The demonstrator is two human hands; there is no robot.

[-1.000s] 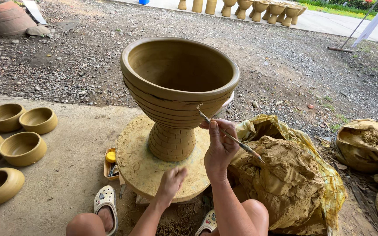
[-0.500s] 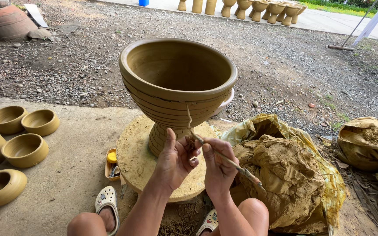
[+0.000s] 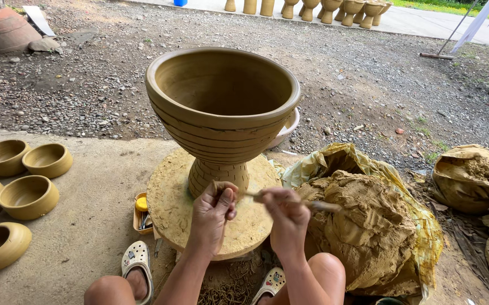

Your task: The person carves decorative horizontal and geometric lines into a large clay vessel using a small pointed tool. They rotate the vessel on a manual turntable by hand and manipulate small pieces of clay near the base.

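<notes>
Gripping thin stick [image 3: 289, 200] beside grooved clay goblet [image 3: 222, 113]

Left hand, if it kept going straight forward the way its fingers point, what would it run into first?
Most likely the ribbed stem of the clay goblet pot. The left hand points up and away over the round wheel slab, fingertips just short of the stem or perhaps grazing it; one view leaves depth unclear.

Yellow plastic sack [image 3: 408, 226], opened around clay, lower right of frame; tan sack [image 3: 459, 186], opened, right edge; no labels, signs or screens visible.
</notes>
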